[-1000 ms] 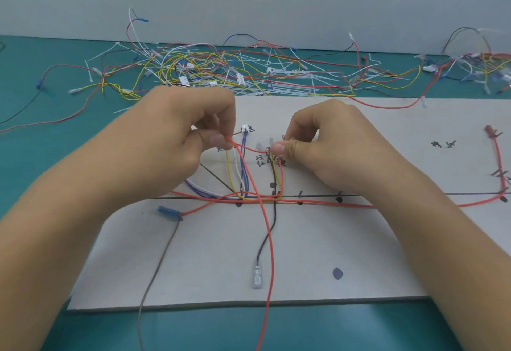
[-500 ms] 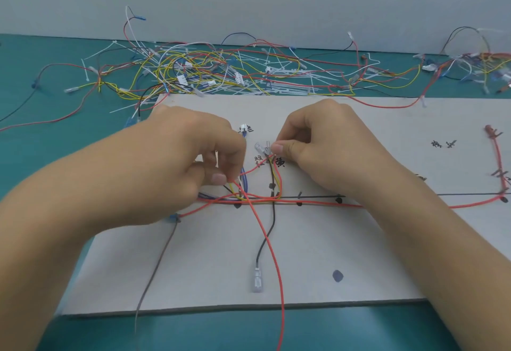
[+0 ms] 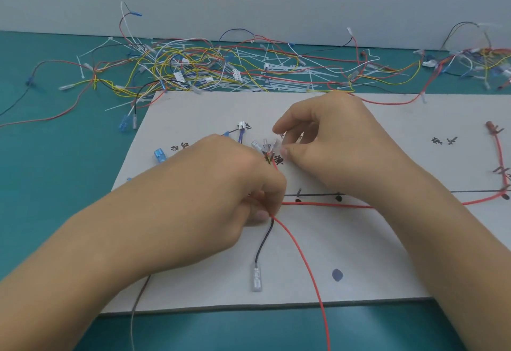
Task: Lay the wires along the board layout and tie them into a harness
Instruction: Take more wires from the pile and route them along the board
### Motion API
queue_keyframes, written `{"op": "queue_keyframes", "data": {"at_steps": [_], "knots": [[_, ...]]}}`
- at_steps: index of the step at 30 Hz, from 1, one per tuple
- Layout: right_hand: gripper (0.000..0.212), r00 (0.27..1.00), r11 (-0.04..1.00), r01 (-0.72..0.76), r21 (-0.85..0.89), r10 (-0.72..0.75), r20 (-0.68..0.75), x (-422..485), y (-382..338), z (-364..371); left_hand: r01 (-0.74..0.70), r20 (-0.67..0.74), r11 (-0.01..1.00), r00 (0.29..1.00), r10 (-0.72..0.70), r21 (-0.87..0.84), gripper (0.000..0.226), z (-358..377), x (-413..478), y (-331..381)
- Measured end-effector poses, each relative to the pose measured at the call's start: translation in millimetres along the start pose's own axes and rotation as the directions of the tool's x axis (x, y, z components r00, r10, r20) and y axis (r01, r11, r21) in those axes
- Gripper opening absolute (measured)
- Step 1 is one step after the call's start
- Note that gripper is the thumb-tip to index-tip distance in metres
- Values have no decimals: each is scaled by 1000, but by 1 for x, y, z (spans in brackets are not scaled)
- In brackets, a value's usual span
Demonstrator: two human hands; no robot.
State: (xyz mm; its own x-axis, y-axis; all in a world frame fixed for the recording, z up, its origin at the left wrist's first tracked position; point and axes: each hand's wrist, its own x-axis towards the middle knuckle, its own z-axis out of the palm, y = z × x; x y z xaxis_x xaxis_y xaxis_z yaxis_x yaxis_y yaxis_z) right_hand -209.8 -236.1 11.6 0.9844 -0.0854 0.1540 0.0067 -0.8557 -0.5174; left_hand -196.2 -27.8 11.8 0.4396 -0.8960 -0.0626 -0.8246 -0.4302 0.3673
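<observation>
Lower now on the flat grey cardboard layout board point(image 3: 373, 254), your left hand point(image 3: 221, 190) pinching the thin red wire point(image 3: 304, 259) at the drawn black line, your right hand point(image 3: 331, 151) pinching the small clear plastic terminals point(image 3: 272, 143) just beyond.

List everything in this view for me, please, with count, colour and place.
grey cardboard layout board: one, pale grey, on table.
teal table: one, teal, underneath.
loose wires and white cable ties: many, mixed colours, behind board.
long red wire: one, red, from left fingers past near edge.
black wire with clear terminal: one, black, board centre.
clear plastic terminals: several, clear, at right fingertips.
blue plastic terminal: one plainly, blue, board's left.
left hand: one, pinching long red wire.
right hand: one, pinching clear plastic terminals.
</observation>
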Motion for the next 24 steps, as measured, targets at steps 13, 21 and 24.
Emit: {"op": "queue_keyframes", "data": {"at_steps": [13, 21, 24], "knots": [[52, 914, 974, -14, -225, 104, 393, -80, -24, -38, 121, -292, 987, 945, -147, -107, 11, 2, 13, 9], [21, 947, 992, -81, -102, 108, 302, -100, -17, -29, 146, -364, 972, 908, -206, -186, 37, 3, 16, 0], [18, 943, 993, -114, 17, 103, 318, -104, -18, -32, 215, -348, 946, 891, -291, -241, 36, 1, 18, -4]]}}
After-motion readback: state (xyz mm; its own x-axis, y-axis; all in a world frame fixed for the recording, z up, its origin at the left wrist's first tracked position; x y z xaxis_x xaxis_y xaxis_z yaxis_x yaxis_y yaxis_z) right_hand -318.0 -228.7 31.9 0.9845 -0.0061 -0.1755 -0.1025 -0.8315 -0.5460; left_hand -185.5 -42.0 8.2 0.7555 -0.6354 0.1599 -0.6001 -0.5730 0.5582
